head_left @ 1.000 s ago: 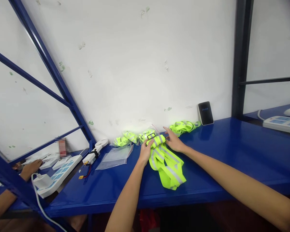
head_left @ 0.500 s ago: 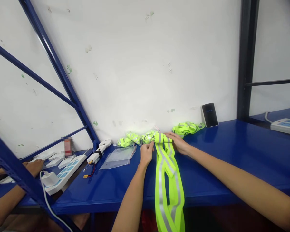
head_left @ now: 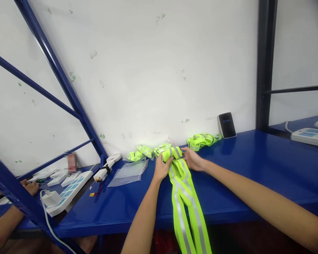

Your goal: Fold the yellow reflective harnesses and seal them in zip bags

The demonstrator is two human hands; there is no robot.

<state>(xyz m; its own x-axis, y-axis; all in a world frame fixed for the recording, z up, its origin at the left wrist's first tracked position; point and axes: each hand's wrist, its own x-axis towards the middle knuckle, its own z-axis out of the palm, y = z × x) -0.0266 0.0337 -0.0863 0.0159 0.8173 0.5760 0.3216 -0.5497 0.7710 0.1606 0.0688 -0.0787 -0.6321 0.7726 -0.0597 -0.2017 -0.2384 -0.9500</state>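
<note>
A neon-yellow reflective strap harness (head_left: 182,197) with silver stripes runs from my hands down over the front edge of the blue table (head_left: 235,176). At its upper end the straps are bunched into a folded bundle. My left hand (head_left: 163,167) pinches the left side of that bundle between thumb and fingers. On the right side, my right hand (head_left: 193,158) is closed on the bundle, with some of its fingers hidden behind the straps. Just behind my hands lie several bagged neon-yellow bundles (head_left: 145,151). A loose neon-yellow strap heap (head_left: 202,141) rests against the wall to the right.
Flat clear plastic bags (head_left: 128,173) lie left of my hands, beside a white handheld fan (head_left: 108,167) and a yellow-ended connector cable (head_left: 95,192). A phone-like device (head_left: 227,125) leans on the wall. Past the blue frame post are a power strip (head_left: 70,194) and another person's hand (head_left: 30,187).
My left hand has come up onto the folded bundle, which is now turned more sideways. My right hand has shifted slightly lower, and the hanging straps have swung a little rightward.
</note>
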